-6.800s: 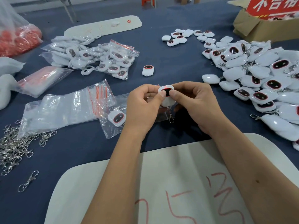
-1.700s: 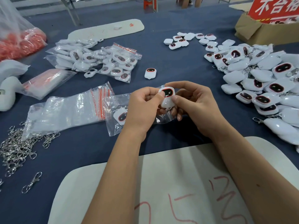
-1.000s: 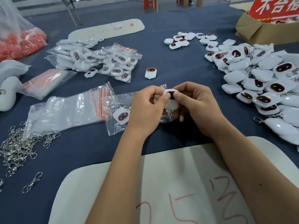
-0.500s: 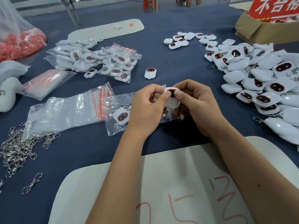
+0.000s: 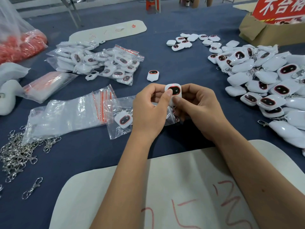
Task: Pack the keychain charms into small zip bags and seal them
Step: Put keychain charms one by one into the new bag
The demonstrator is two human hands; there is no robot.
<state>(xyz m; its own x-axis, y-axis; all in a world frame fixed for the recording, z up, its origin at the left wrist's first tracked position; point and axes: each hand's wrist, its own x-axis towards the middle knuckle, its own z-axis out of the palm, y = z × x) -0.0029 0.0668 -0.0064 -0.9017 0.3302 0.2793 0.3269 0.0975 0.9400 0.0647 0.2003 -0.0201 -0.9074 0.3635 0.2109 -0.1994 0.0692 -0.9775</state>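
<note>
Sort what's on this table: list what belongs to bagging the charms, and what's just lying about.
Job:
held charm, in left hand and right hand
open bag, one charm inside
loose charms
empty zip bags
packed bags

Lying about:
metal clasps
red bag
cardboard box
white boards

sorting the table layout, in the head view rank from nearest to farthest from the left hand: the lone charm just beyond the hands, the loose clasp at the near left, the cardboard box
Measured from the left hand:
1. Lone charm, just beyond the hands, centre.
2. Loose clasp, near left edge of the table.
3. Cardboard box, far right corner.
</note>
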